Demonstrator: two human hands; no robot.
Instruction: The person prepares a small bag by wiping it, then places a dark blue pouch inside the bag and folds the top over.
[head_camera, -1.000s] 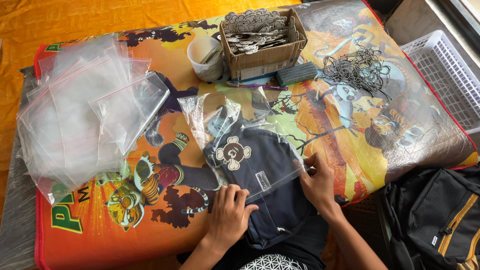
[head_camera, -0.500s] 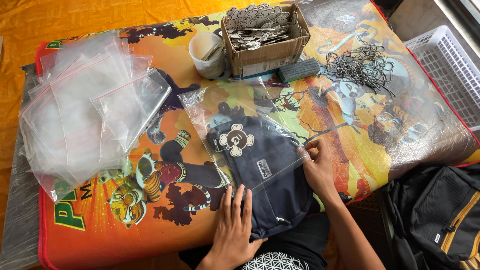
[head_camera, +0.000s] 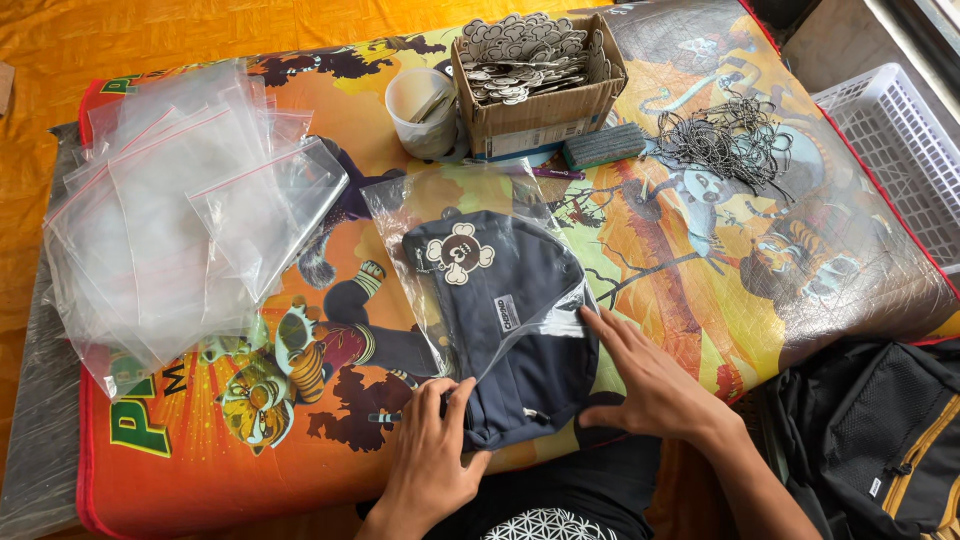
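The left hand (head_camera: 432, 455) rests flat, fingers spread, on the near end of a dark navy cloth bag (head_camera: 510, 330); it does not appear to pinch anything. The right hand (head_camera: 650, 385) lies open and pressed down just right of that bag, fingertips on the edge of the clear plastic pouch (head_camera: 470, 230) that covers the bag's far part.

Status, as judged: the bag's far half, with its pale skull patch (head_camera: 460, 255), is inside the pouch; the near end between the hands protrudes uncovered. Insertion is partly done; the pouch mouth is not closed.

Left of the left hand, well apart, lies a stack of empty clear pouches (head_camera: 170, 220). Beyond both hands stand a white cup (head_camera: 425, 110) and a cardboard box of cut-out tags (head_camera: 535, 75). Beyond the right hand lies a tangle of dark cords (head_camera: 730, 140) on the printed counter cover (head_camera: 800, 270).
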